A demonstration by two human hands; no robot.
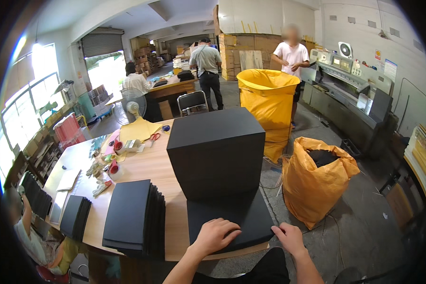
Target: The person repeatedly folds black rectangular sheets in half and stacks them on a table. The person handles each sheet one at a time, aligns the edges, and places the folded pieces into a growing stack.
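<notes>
Black, matte and smooth, with square corners: saw a low slab (246, 211) lying at the near right of the pale wood-grained table (176, 222), directly in front of a tall boxlike block (216, 161) of the same dark finish. Could not tell a single sheet from a layered pile in the slab, nor make out the join between slab and block.

Had the left hand (219, 235) palm down on top of the slab, fingers loosely bent and unclosed, gripping nothing visible. Had the right hand (289, 238) at the slab's right edge near its front corner, thumb toward the rim, fingers curled; could not tell a grip from a light touch.

To the left, noted a thick stack (128, 213) of black sheets, slanted, layered along its right side, and farther left a smaller stack (75, 215). Found a bare strip of wood between slab and thick stack, widening back toward a red-cored tape roll (114, 169) and red-handled scissors (154, 137).

Saw little spare tabletop at the right and front, with the slab close to both edges. Beyond the right edge, saw grey floor (364, 208) around a bulging, creased orange sack (312, 189), dark stuff inside its gaping mouth, and behind, a taller yellow sack (267, 104).
</notes>
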